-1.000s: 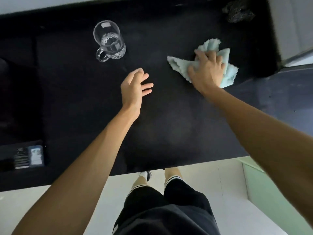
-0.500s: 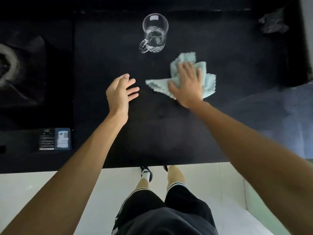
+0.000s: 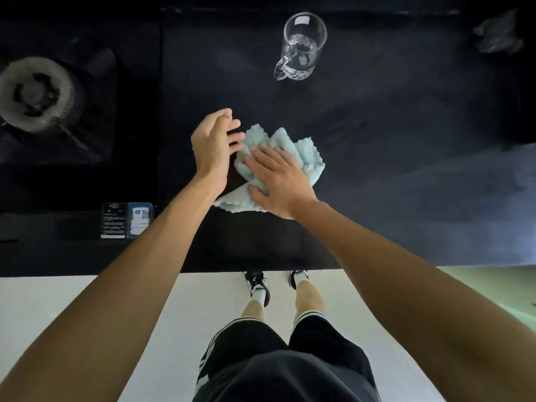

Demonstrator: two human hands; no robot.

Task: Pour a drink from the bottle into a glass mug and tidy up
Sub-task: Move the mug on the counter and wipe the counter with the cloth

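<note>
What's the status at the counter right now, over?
Hands: right hand flat, pressing cloth on counter; left hand open beside it. Part-filled glass mug upright beyond, apart from cloth. Nothing between them.

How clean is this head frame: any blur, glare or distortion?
Head view: dim overall, the black countertop swallows detail; the stove burner at left and crumpled object at top right are blur-smeared; glass mug reads clearly, with rim glare; wide-angle lens stretches the forearms; hazy sheen at right.
</note>
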